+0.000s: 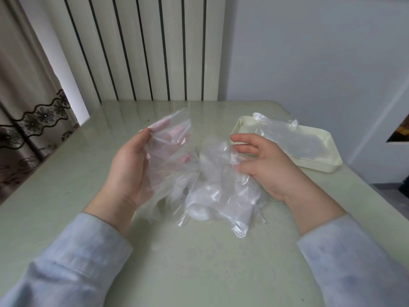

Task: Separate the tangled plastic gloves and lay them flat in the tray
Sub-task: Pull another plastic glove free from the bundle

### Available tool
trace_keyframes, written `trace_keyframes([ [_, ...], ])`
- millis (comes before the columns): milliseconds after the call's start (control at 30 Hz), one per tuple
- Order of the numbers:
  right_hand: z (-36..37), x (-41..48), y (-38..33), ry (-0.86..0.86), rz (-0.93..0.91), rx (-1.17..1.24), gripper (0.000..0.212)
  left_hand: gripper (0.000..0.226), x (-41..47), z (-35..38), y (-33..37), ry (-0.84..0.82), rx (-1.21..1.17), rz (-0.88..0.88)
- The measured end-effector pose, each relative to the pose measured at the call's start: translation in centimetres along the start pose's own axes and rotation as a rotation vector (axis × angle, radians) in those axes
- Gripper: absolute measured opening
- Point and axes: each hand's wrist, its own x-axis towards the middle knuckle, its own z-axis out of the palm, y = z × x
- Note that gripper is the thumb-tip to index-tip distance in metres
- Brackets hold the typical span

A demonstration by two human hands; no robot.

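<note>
My left hand (130, 169) pinches a clear, crinkled glove (170, 138); the cloudy tangled gloves (212, 191) sit between it and my right hand (265, 167), whose grip I cannot tell.

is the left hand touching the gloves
Touching. Head view: the left hand grips the gloves, its fingers showing through the clear plastic.
</note>
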Motion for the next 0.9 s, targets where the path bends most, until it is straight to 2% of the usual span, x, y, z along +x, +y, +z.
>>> trace_keyframes([
  [67, 0.1, -0.1, -0.3, 0.117, -0.079, -0.075, 0.031, 0.035, 0.0, 0.0, 0.0, 0.0, -0.008, 0.0],
  [133, 0.0, 0.0, -0.4, 0.186, -0.156, -0.061, 0.015, 0.035, -0.1, 0.0, 0.0, -0.003, -0.01, -0.006],
  [267, 0.2, 0.0, -0.6, 0.227, -0.192, -0.023, 0.013, 0.034, -0.1, 0.2, -0.2, -0.009, -0.034, -0.005],
  [567, 0.1, -0.5, -1.3, 0.338, -0.38, -0.165, 0.017, 0.038, 0.1, 0.6, -0.7, -0.042, 0.006, 0.001],
  [667, 0.1, -0.8, -1.9, 0.292, -0.379, 0.03, 0.022, 0.038, 0.2, 0.7, -0.7, -0.069, 0.007, 0.02],
  [900, 1.1, -2.0, -4.3, 0.132, -0.13, 0.66, 0.024, 0.04, 0.2, 0.9, -0.9, -0.086, 0.008, -0.022],
])
